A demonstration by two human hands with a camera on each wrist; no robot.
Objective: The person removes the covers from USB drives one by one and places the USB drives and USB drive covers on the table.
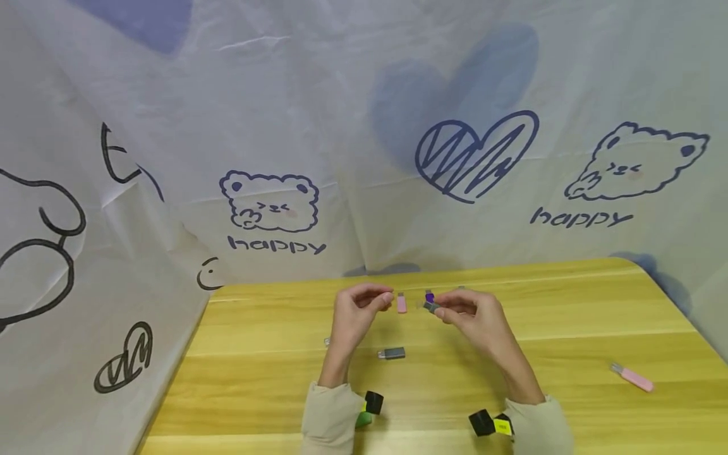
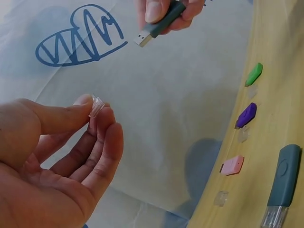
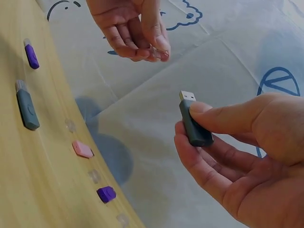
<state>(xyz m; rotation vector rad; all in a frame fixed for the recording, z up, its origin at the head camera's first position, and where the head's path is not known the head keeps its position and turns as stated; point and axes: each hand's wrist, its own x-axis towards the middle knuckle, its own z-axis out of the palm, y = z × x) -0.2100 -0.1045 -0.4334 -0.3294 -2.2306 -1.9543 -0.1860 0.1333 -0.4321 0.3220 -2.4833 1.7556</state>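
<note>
In the left wrist view, my left hand pinches a small clear plastic cap between thumb and fingertips. My right hand holds a dark grey-green USB flash drive between thumb and fingers, its bare metal plug pointing away from the palm. Both hands are raised over the far part of the table, apart from each other, with the plug pointing toward the left hand's side. Below them lies another dark grey USB flash drive with a clear cap over its plug.
Along the table's far edge lie a pink flash drive, a purple one and a green one, with clear caps beside them. A capped pink drive lies at right. Another purple drive lies at left.
</note>
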